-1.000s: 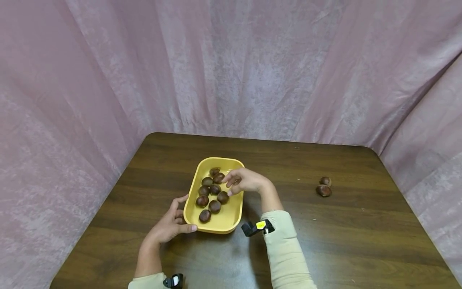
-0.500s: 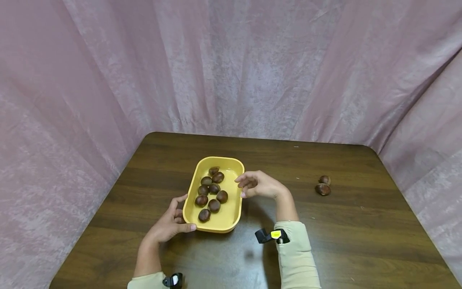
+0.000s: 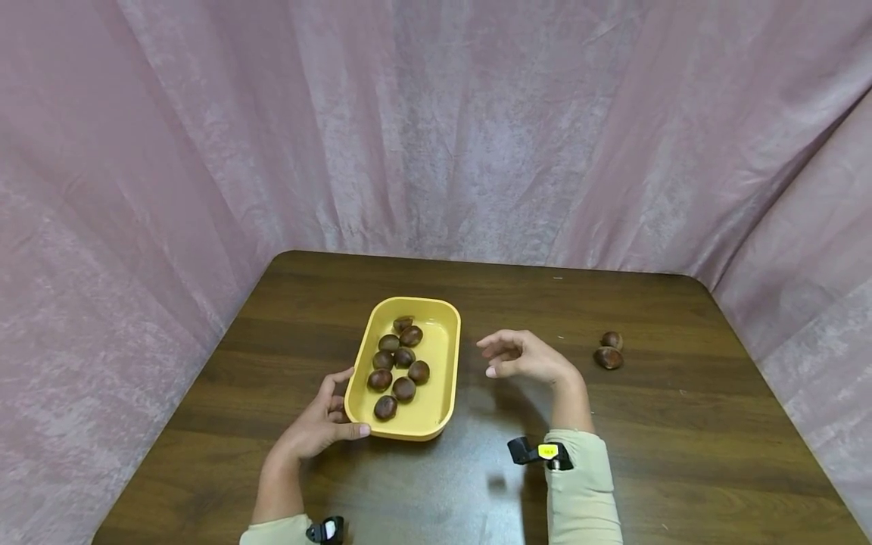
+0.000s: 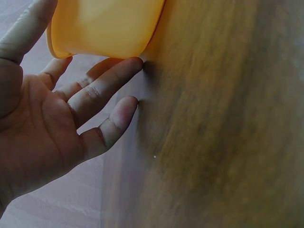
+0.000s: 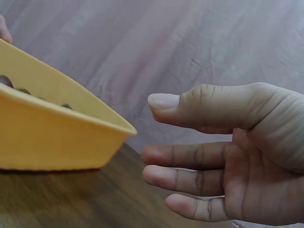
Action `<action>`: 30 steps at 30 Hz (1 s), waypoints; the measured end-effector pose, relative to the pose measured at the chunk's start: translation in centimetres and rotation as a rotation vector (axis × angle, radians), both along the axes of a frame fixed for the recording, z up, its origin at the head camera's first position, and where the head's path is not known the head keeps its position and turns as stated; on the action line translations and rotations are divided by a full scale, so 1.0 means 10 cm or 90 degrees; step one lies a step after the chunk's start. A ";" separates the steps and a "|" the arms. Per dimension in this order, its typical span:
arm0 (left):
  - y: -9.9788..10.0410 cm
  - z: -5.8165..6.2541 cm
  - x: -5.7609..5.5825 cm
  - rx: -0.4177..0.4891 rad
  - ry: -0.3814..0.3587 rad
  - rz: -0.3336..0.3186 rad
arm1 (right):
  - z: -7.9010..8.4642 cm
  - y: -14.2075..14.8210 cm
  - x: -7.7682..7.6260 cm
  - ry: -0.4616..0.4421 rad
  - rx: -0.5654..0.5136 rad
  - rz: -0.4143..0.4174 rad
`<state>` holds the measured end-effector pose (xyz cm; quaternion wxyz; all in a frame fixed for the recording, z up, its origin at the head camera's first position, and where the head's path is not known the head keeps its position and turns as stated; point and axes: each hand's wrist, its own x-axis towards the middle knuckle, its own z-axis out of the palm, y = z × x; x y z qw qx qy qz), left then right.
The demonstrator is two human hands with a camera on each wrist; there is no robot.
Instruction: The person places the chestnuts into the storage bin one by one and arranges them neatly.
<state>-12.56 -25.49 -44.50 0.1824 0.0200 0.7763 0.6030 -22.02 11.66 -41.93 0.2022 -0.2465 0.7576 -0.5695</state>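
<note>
A yellow rectangular tub [image 3: 446, 378] stands on the table with several brown chestnuts [image 3: 405, 389] inside, mostly along its left and middle. My left hand [image 3: 316, 424] spans its near left corner, thumb on the near rim and index finger at the left side. In the left wrist view, extended fingers [image 4: 102, 92] touch the tub's outer wall. My right hand [image 3: 534, 357] hovers to the right of the tub, apart from it, fingers loosely bent and thumb separate. Nothing lies between those fingers in the right wrist view. Two more chestnuts [image 3: 609, 357] lie together farther right.
The dark wooden table [image 3: 681, 424] has rounded far corners and ends at a pink curtain [image 3: 477, 136] behind and on both sides. Small pale specks dot its surface. Each sleeve carries a black wrist camera, the right one [image 3: 541, 453] showing a yellow label.
My right hand has come out of the tub over its right rim and moved right, toward the two loose chestnuts. My left hand, the tub and the chestnuts have stayed in place.
</note>
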 end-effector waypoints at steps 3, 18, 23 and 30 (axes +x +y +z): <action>0.01 -0.01 0.00 -0.001 -0.010 0.003 | -0.02 0.10 0.05 -0.015 -0.006 -0.024; 0.08 0.00 0.00 -0.016 -0.008 0.042 | -0.14 0.60 0.19 -0.020 -0.015 -0.147; 0.08 0.00 0.02 -0.009 0.003 0.043 | -0.20 0.74 0.23 0.000 -0.028 -0.192; 0.08 0.00 0.02 -0.006 0.013 0.046 | -0.23 0.93 0.32 0.022 -0.057 -0.272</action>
